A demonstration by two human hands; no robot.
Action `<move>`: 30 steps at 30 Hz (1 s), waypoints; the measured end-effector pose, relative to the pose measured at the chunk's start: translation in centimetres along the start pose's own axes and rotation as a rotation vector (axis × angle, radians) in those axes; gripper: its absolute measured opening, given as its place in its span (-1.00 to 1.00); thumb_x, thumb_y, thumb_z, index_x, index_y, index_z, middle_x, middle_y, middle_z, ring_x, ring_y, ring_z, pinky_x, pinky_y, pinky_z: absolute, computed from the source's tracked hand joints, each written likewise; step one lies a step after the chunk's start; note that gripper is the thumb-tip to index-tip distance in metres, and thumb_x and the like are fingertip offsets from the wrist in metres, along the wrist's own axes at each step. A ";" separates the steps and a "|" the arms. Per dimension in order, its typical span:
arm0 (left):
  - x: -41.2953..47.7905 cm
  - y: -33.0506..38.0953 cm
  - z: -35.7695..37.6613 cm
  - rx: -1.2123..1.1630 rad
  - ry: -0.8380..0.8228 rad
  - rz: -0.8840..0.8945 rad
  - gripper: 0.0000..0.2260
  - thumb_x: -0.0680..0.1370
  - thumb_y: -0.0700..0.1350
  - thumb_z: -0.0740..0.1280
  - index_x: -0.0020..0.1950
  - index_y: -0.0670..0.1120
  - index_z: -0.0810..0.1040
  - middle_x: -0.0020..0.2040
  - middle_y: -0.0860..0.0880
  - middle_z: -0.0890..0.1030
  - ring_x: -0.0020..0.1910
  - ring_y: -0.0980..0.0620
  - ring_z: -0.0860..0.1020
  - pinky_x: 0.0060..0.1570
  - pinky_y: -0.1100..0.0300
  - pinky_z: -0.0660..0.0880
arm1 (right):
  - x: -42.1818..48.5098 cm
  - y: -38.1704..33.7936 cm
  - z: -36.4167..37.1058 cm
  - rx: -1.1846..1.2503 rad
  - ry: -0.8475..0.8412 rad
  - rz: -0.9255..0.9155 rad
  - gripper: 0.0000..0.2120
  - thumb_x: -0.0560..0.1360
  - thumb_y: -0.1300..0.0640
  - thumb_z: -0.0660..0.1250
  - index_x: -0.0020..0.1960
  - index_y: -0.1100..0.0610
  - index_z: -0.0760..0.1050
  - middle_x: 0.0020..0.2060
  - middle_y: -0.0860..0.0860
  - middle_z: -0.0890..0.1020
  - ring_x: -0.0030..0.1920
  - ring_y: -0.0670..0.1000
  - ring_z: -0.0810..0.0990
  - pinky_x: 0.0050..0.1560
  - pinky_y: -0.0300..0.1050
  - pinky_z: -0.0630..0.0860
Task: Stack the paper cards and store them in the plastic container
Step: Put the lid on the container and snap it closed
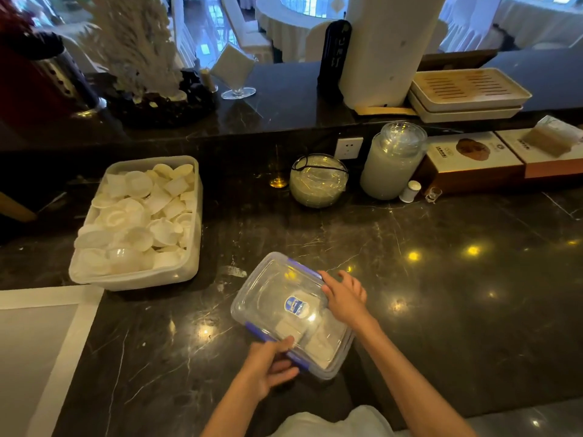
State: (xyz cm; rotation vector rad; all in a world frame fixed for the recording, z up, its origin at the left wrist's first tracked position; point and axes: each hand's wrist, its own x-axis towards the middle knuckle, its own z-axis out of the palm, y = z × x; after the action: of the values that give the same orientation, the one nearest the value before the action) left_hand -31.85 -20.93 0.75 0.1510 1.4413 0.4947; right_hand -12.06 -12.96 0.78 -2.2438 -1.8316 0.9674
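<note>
Both hands on the lidded container, near edge of the counter.

Left hand (268, 364) pinches the near blue clip; right hand (345, 298), fingers loosely spread, presses the lid. The container (271, 298) looks light, stiff and slick, so hold it by the rims. Cards (318, 342) inside; blue label unreadable.

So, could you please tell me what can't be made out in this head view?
- Whether the near blue latch is clipped: the left hand covers it.
- How the white paper is stacked inside the clear container: lid glare blurs it.
- The label text: too small.
- Left tub pieces: indistinct.
</note>
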 end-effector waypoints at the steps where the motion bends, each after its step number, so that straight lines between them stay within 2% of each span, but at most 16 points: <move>1: -0.3 -0.7 0.4 -0.059 -0.038 -0.054 -0.57 0.38 -0.17 0.56 0.18 -0.18 0.52 0.03 -0.25 0.60 -0.04 -0.20 0.64 -0.30 -0.01 0.66 | 1.1 -0.7 -0.2 -0.067 -0.039 -0.053 -0.62 0.67 -0.05 0.03 0.47 -0.27 0.25 0.51 0.06 0.24 0.49 0.17 0.15 0.49 0.20 0.01; 3: -0.5 -1.7 1.4 -0.130 -0.095 -0.111 -0.55 0.37 -0.11 0.58 0.17 -0.17 0.51 0.09 -0.29 0.55 0.05 -0.28 0.59 -0.21 -0.10 0.66 | 2.7 -2.1 -0.2 -0.159 -0.079 -0.147 -0.62 0.68 -0.05 0.00 0.47 -0.29 0.23 0.49 0.04 0.32 0.48 0.16 0.21 0.51 0.26 -0.03; 6: -0.5 -1.8 1.9 -0.123 -0.141 -0.095 -0.53 0.36 -0.02 0.58 0.16 -0.10 0.50 0.17 -0.30 0.56 0.10 -0.29 0.59 -0.10 -0.13 0.66 | 3.5 -3.2 -0.1 -0.225 -0.077 -0.222 -0.60 0.68 -0.05 0.00 0.50 -0.27 0.19 0.47 0.04 0.38 0.48 0.15 0.27 0.52 0.29 -0.07; 9: -0.4 -1.8 0.2 0.060 -0.195 -0.083 -0.40 0.31 0.18 0.57 0.22 -0.08 0.50 0.16 -0.26 0.61 0.07 -0.25 0.65 -0.10 -0.09 0.66 | 2.8 -2.7 -0.1 -0.172 0.027 -0.205 -0.54 0.67 -0.10 0.05 0.55 -0.22 0.14 0.56 0.06 0.24 0.56 0.14 0.12 0.55 0.23 -0.11; 12: -0.8 -1.5 -3.4 0.195 -0.151 -0.070 -0.17 0.13 0.29 0.60 0.26 -0.08 0.47 0.12 -0.22 0.64 -0.03 -0.16 0.68 -0.14 -0.05 0.67 | 0.4 -1.4 0.2 0.147 0.209 -0.125 -0.46 0.64 -0.11 0.14 0.58 -0.15 0.11 0.59 0.02 0.12 0.59 0.10 -0.01 0.55 0.19 -0.01; 14: -1.0 -1.2 -6.1 0.223 -0.041 -0.009 -0.09 0.06 0.26 0.62 0.30 -0.04 0.44 0.13 -0.18 0.61 -0.02 -0.14 0.65 -0.20 -0.01 0.67 | -1.9 0.4 0.4 0.489 0.237 -0.009 -0.43 0.62 -0.06 0.21 0.58 -0.11 0.12 0.59 0.03 0.16 0.59 0.10 0.07 0.50 0.21 0.16; 16: -1.2 -0.6 -8.2 0.231 0.054 0.091 -0.15 0.12 0.26 0.58 0.32 0.02 0.40 0.18 -0.10 0.57 0.09 -0.12 0.59 -0.16 0.00 0.65 | -4.1 2.2 0.6 0.798 0.143 0.128 -0.39 0.60 -0.04 0.26 0.59 -0.07 0.11 0.56 0.07 0.24 0.54 0.15 0.25 0.41 0.21 0.33; 17: -1.1 -0.2 -8.8 0.228 0.084 0.151 -0.22 0.20 0.27 0.55 0.34 0.05 0.39 0.23 -0.07 0.55 0.16 -0.11 0.56 -0.06 -0.02 0.63 | -5.1 2.9 0.8 0.902 0.070 0.195 -0.37 0.59 -0.06 0.27 0.59 -0.07 0.11 0.54 0.07 0.30 0.49 0.15 0.34 0.35 0.18 0.40; 19: -1.0 0.7 -9.1 0.213 0.091 0.260 -0.35 0.41 0.22 0.45 0.43 0.09 0.32 0.33 -0.03 0.50 0.29 -0.11 0.50 0.21 -0.06 0.53 | -6.6 3.7 1.3 0.975 -0.066 0.226 -0.42 0.58 -0.06 0.28 0.55 -0.11 0.20 0.43 0.01 0.46 0.33 0.07 0.53 0.19 0.08 0.58; 20: -0.9 1.2 -8.8 0.204 0.077 0.297 -0.39 0.49 0.17 0.40 0.48 0.09 0.28 0.34 -0.02 0.48 0.32 -0.10 0.48 0.27 -0.06 0.50 | -7.1 3.8 1.6 0.971 -0.101 0.198 -0.48 0.58 -0.03 0.28 0.51 -0.16 0.25 0.35 -0.05 0.53 0.22 -0.02 0.59 0.06 -0.01 0.64; 21: -0.8 1.5 -8.3 0.200 0.069 0.327 -0.42 0.53 0.10 0.39 0.50 0.08 0.27 0.32 0.00 0.49 0.29 -0.07 0.51 0.24 -0.02 0.52 | -7.2 3.9 1.8 0.952 -0.108 0.166 -0.51 0.59 0.02 0.28 0.47 -0.21 0.27 0.29 -0.11 0.56 0.16 -0.08 0.60 0.00 -0.06 0.66; 24: 0.0 3.1 -6.7 0.248 0.143 0.439 -0.49 0.54 -0.12 0.41 0.46 -0.05 0.34 0.05 0.08 0.58 0.01 0.10 0.61 -0.16 0.26 0.60 | -5.8 3.3 1.4 0.895 -0.068 0.095 -0.58 0.62 0.12 0.24 0.35 -0.32 0.32 0.26 -0.12 0.56 0.20 -0.08 0.58 0.12 -0.01 0.63; 25: 0.5 3.7 -6.3 0.250 0.154 0.464 -0.51 0.54 -0.16 0.41 0.45 -0.08 0.36 0.02 0.07 0.59 -0.02 0.09 0.63 -0.18 0.26 0.61 | -5.0 3.0 0.9 0.882 -0.058 0.074 -0.59 0.63 0.14 0.22 0.36 -0.29 0.33 0.27 -0.10 0.56 0.20 -0.09 0.57 0.11 -0.07 0.62; 27: 1.4 5.1 -5.4 0.233 0.148 0.493 -0.52 0.55 -0.18 0.40 0.45 -0.12 0.36 0.03 0.02 0.62 0.02 0.04 0.65 -0.09 0.18 0.63 | -3.0 2.5 -0.4 0.856 -0.051 0.056 -0.58 0.65 0.17 0.19 0.44 -0.16 0.31 0.30 -0.03 0.56 0.16 -0.15 0.58 0.03 -0.21 0.58; 28: 1.8 5.7 -5.0 0.239 0.146 0.507 -0.52 0.55 -0.18 0.39 0.45 -0.13 0.35 0.05 0.00 0.62 0.03 0.05 0.64 -0.07 0.19 0.62 | -2.0 2.4 -0.9 0.843 -0.053 0.057 -0.56 0.65 0.17 0.18 0.49 -0.11 0.28 0.32 -0.01 0.55 0.14 -0.16 0.58 0.02 -0.22 0.58; 30: 2.2 6.5 -4.5 0.275 0.136 0.525 -0.52 0.56 -0.16 0.38 0.45 -0.15 0.34 0.13 -0.07 0.62 0.02 0.08 0.63 -0.09 0.24 0.61 | -0.4 2.0 -1.8 0.825 -0.074 0.063 -0.52 0.66 0.17 0.17 0.54 -0.06 0.22 0.37 0.02 0.51 0.23 -0.08 0.56 0.17 -0.04 0.59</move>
State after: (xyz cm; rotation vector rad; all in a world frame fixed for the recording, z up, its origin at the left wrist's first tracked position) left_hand -37.68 -15.09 0.69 0.7409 1.5990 0.7398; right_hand -9.41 -13.32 1.52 -1.7515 -1.0618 1.4771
